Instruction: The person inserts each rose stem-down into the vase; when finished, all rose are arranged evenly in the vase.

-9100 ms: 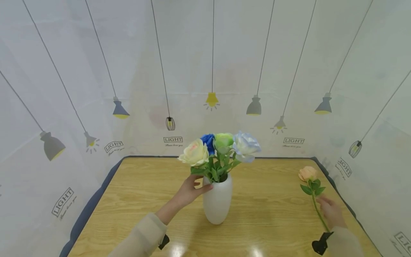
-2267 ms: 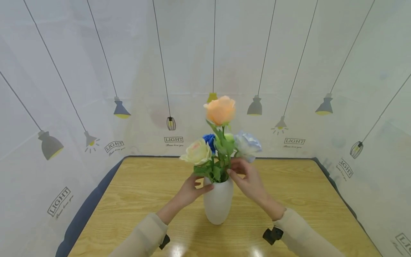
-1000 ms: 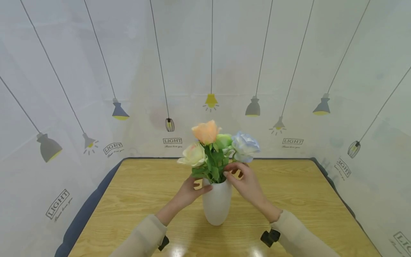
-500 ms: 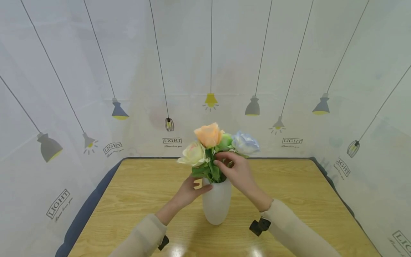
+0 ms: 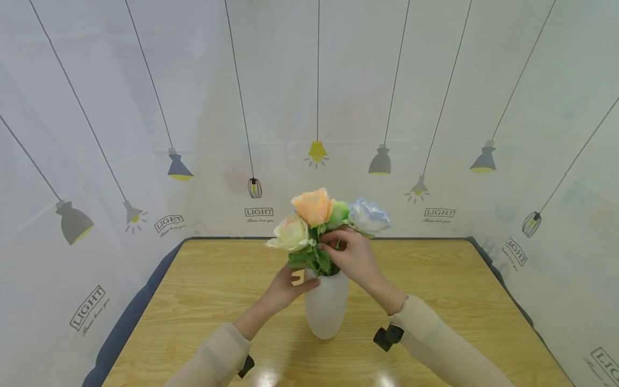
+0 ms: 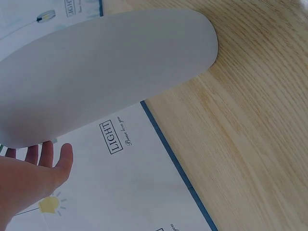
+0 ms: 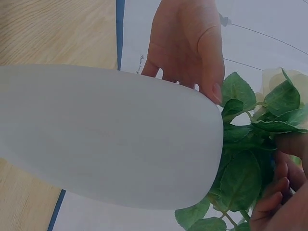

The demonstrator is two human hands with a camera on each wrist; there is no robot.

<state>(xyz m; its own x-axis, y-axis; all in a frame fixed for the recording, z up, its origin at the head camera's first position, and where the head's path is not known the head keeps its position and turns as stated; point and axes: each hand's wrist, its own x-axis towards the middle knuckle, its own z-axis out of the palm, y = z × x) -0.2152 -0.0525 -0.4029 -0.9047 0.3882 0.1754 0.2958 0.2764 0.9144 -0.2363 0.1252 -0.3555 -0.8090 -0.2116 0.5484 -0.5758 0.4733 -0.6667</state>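
Note:
A white vase (image 5: pixel 326 309) stands upright on the table, filled with artificial flowers. My left hand (image 5: pixel 285 290) holds the vase near its rim from the left, thumb in front and the other fingers farther back. In the right wrist view the left thumb (image 7: pixel 211 72) lies right at the rim. Above the vase, my right hand (image 5: pixel 355 258) pinches the peach rose (image 5: pixel 313 207) by its leafy stem. Around it are a cream rose (image 5: pixel 292 234), a green flower (image 5: pixel 340 211) and a pale blue flower (image 5: pixel 369 215). Green leaves (image 7: pixel 243 180) crowd the vase mouth, and the stems inside are hidden.
The wood-grain table (image 5: pixel 217 290) has a dark blue border (image 5: pixel 130 312). A pale cloth backdrop (image 5: pixel 271 80) printed with hanging lamps surrounds its back and sides. Black wrist cameras (image 5: pixel 388 337) sit at both cuffs.
The peach rose came from the right side of the table, rose above the vase, then sank among the other flowers, covering the blue rose. My right hand shifted left and up its stem; the left stayed.

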